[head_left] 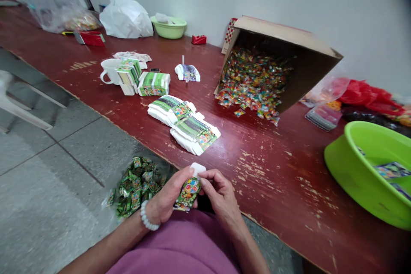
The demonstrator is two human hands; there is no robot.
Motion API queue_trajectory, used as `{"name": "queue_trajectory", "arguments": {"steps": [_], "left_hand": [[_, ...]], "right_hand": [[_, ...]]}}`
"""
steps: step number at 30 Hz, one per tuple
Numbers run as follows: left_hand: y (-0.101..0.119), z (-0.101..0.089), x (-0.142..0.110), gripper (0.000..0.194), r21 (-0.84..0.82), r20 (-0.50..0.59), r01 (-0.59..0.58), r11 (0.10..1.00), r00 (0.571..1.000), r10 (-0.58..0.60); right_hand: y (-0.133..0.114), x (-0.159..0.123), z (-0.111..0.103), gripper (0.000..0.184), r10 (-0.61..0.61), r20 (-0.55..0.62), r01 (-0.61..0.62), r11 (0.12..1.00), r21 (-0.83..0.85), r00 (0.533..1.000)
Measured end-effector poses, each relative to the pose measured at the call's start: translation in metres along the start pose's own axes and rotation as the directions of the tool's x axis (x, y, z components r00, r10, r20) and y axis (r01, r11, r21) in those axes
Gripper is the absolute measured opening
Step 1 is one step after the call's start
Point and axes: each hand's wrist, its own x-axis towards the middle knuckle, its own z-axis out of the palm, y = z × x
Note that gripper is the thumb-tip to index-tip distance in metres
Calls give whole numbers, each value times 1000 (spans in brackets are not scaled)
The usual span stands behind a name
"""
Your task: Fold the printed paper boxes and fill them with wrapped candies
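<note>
A small green printed candy box (189, 192) with its white end flap raised is between my hands, just off the table's front edge. My left hand (170, 190) is closed around its left side. The fingers of my right hand (218, 190) pinch the box near its upper right edge, by the flap. Beyond my hands, flat green cartons (194, 130) lie fanned out in two overlapping rows. Below the table edge on the left, a clear plastic bag (138, 188) holds many small green boxes like this one.
A tipped cardboard box (285, 30) spills wrapped candies (253, 79) onto the worn red table (272, 171). A green basin (349, 167) stands at right. Farther left are banded carton stacks (154, 83), a white mug (111, 70), a red tape dispenser (199, 40) and a white bag (126, 19).
</note>
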Motion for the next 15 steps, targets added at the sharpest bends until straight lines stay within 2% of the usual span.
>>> {"name": "queue_trajectory", "arguments": {"steps": [6,11,15], "left_hand": [[-2,-4,0,47,22,31,18,1000,999,-19],[-2,-6,0,42,0,61,-15,1000,998,15],[-1,-6,0,39,-28,32,-26,999,999,27]], "right_hand": [[-8,0,1,23,59,81,-70,988,136,995],[-7,0,3,27,21,2,-21,985,170,1000],[-4,0,5,21,10,8,-11,995,103,1000]]}}
